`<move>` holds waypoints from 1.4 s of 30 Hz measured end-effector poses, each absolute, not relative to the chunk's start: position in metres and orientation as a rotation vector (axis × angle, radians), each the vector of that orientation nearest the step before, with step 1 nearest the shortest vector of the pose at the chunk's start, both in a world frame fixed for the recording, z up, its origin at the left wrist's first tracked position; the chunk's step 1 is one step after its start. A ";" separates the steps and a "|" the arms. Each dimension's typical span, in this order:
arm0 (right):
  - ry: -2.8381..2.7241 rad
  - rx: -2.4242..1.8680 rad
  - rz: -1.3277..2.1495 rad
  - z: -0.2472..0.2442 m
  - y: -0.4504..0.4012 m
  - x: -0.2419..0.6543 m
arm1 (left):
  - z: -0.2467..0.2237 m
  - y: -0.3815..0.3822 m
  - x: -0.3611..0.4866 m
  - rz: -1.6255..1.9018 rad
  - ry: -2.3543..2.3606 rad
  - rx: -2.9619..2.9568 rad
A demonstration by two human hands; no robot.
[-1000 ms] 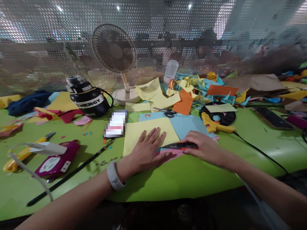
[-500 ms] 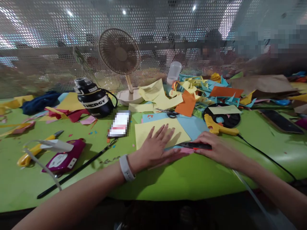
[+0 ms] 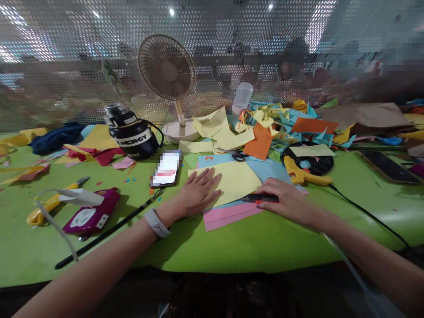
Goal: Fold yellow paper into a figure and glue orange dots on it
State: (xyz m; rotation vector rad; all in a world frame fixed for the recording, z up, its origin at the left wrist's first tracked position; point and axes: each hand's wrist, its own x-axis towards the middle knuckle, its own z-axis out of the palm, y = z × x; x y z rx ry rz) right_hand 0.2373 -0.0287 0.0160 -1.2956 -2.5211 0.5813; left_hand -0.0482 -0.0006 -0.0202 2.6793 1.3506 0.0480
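My left hand (image 3: 200, 187) lies flat with fingers spread on the left side of a yellow paper sheet (image 3: 236, 179). Beneath that sheet, blue paper (image 3: 270, 170) and pink paper (image 3: 228, 215) stick out. My right hand (image 3: 281, 196) is wrapped round a slim black tool with a red part, which looks like a box cutter (image 3: 261, 198). Its narrow end points left and lies along the papers' near edge. My fingers hide part of it. Just beyond the right hand, a yellow glue gun (image 3: 303, 174) rests partly on a round black tray (image 3: 323, 164).
Scissors (image 3: 236, 154) lie behind the sheets. Paper scraps (image 3: 278, 117) pile up at the back, near a fan (image 3: 167, 70) and a black bottle (image 3: 134, 137). A phone (image 3: 167, 168), a purple labelled item (image 3: 94, 214) and a yellow-handled tool (image 3: 54, 205) lie left; another phone (image 3: 387, 167) lies right.
My left hand has slid left across the yellow sheet, uncovering the pink paper. My right hand has moved a little left with the box cutter.
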 end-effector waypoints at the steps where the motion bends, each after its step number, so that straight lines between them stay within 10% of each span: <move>1: -2.521 -1.293 0.589 0.017 -0.029 0.237 | -0.020 -0.001 -0.048 0.046 1.357 2.675; 42: -2.547 -1.230 0.715 0.019 -0.036 0.204 | -0.009 0.006 -0.047 -0.059 1.315 2.497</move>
